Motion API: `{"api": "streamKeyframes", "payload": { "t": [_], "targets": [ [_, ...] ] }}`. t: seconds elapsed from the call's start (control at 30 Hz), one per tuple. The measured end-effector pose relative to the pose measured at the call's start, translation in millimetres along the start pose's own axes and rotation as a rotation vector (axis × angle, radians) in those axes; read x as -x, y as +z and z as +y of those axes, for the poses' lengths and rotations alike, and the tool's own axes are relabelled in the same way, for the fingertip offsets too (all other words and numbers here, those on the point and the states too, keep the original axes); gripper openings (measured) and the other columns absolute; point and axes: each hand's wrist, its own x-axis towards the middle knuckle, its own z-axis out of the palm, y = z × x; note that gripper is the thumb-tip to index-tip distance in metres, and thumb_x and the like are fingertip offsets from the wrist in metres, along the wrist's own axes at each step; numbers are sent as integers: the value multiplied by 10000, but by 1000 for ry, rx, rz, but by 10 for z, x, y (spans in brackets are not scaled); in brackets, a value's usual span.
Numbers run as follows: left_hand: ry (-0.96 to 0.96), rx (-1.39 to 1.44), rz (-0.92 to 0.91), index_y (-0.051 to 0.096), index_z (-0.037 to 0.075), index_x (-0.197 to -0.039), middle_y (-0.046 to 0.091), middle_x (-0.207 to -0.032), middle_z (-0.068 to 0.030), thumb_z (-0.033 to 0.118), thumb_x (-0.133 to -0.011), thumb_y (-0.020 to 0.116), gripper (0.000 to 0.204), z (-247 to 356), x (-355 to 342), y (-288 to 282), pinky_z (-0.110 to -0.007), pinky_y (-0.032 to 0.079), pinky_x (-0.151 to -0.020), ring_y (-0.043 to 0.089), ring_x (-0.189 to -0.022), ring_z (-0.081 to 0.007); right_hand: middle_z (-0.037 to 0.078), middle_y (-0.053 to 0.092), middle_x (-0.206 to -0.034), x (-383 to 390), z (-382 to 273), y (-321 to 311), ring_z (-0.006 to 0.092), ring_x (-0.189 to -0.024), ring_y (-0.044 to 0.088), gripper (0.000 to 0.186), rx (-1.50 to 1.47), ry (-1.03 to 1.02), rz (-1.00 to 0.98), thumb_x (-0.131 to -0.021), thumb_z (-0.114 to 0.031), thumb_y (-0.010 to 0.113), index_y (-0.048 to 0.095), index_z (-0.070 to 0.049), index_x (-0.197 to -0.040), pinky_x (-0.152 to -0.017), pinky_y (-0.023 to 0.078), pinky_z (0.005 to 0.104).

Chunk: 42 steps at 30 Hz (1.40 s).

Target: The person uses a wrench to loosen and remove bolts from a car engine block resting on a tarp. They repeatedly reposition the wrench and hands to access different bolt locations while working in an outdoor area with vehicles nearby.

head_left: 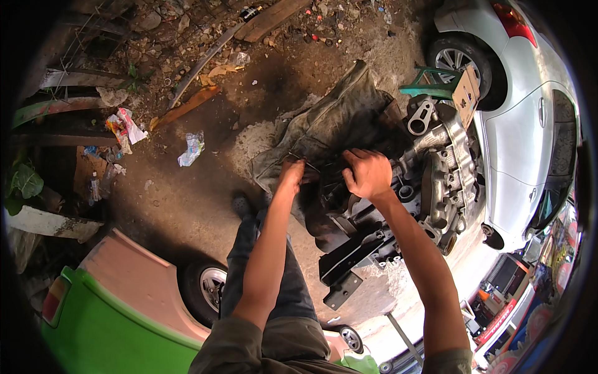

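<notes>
My left hand (291, 174) is closed, with a thin metal piece sticking out near its fingers; what kind of thing it is, I cannot make out. Just to the right, my right hand (370, 174) reaches over the dark greasy engine parts (333, 190), its fingers curled and its thumb pointing down; whatever lies under the fingers is hidden. A silver metal engine casting (458, 159) stands right of that hand, with a loop-ended metal part (422, 118) at its far end. Beyond both hands spreads a dirty grey-green cloth (321, 118). Nearer me lies a black metal bracket (341, 258).
A silver car (514, 149) stands at the right, beside a green plastic stool (430, 91) and a cardboard piece (466, 96). At lower left is a green and pink car body (134, 280). Wood planks (187, 107) and litter (191, 149) lie on the ground at left.
</notes>
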Motion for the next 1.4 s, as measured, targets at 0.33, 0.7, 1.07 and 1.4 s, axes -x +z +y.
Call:
{"api": "streamKeyframes", "payload": {
  "t": [0.33, 0.7, 1.07, 1.4],
  "targets": [
    [672, -230, 89, 500, 39, -1107, 573, -948, -70, 69, -996, 542, 122, -784, 820, 179, -283, 432, -816, 520, -883, -149, 138, 678, -877, -3, -5, -3, 353, -810, 662, 372, 4, -3, 6, -702, -240, 624, 705, -28, -996, -735, 530, 443],
    [653, -230, 289, 539, -4, -1068, 644, -913, -136, 38, -987, 556, 93, -819, 740, 164, -287, 453, -782, 570, -860, -163, 140, 674, -878, 2, 0, -7, 358, -809, 656, 374, 1, -1, -5, -703, -243, 628, 705, -26, -997, -736, 526, 446],
    [312, -679, 225, 644, -78, -933, 611, -758, -181, 261, -963, 670, 341, -9, 181, -3, -390, 453, -679, 528, -678, -273, 138, 671, -861, 3, 8, 8, 356, -789, 654, 358, -2, -7, 8, -704, -242, 625, 700, -31, -983, -718, 524, 447],
    [202, -332, 165, 677, -51, -1035, 718, -901, -175, 58, -867, 638, 205, 77, 22, 80, -371, 487, -661, 665, -784, -210, 142, 662, -836, -2, -4, 4, 360, -784, 651, 340, -12, -1, 13, -699, -233, 618, 695, -42, -968, -712, 523, 456]
  ]
}}
